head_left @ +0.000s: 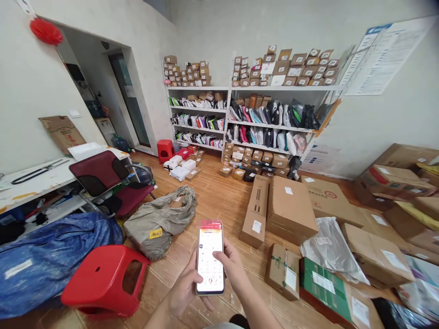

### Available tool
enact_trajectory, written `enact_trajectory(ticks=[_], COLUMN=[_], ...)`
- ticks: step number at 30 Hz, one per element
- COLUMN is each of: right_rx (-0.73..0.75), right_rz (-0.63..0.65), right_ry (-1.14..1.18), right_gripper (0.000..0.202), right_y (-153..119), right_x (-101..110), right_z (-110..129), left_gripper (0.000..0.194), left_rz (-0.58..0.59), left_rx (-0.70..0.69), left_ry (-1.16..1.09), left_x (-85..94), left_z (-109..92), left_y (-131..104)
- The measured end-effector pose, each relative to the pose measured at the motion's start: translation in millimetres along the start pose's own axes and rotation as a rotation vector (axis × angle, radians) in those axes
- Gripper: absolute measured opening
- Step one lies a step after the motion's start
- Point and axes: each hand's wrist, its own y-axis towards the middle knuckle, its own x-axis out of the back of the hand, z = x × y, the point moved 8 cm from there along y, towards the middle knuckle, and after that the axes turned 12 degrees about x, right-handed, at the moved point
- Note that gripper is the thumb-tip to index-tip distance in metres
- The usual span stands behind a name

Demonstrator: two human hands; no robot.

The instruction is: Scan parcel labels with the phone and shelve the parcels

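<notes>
Upright in front of me is a smartphone (210,265) with a lit screen, red at the top and mostly white below. My left hand (185,284) wraps round its left side and lower edge, the thumb resting near the bottom left corner of the screen. On the right side, my right hand (230,262) also holds the phone, its thumb over the middle right of the screen. Wooden floor shows beneath both hands.
A red stool (99,274) and a grey sack (151,224) are at the left, near a maroon chair (99,171). Cartons, including a large brown box (290,205) and a green box (324,285), fill the right. Shelves (202,108) with parcels stand behind.
</notes>
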Motion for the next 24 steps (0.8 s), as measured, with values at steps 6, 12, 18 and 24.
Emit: enact_trajectory(ticks=[6, 12, 18, 24], right_rx=[0.014, -0.02, -0.056, -0.046], right_rz=[-0.064, -0.103, -0.109, -0.094], right_ry=[-0.024, 0.017, 0.021, 0.041], right_gripper=[0.038, 0.039, 0.044, 0.031], right_y=[12, 21, 48, 118], right_x=[13, 30, 55, 81], right_z=[4, -5, -19, -31], left_gripper=[0.098, 0.1, 0.098, 0.094], left_rz=[0.038, 0.101, 0.157, 0.19], left_rx=[0.043, 0.105, 0.113, 0.084], left_ry=[0.03, 0.011, -0.091, -0.206], left_x=[-7.1, -24.4, -29.3, -30.8], left_z=[0, -4, -12, -42], left_y=[11, 35, 74, 133])
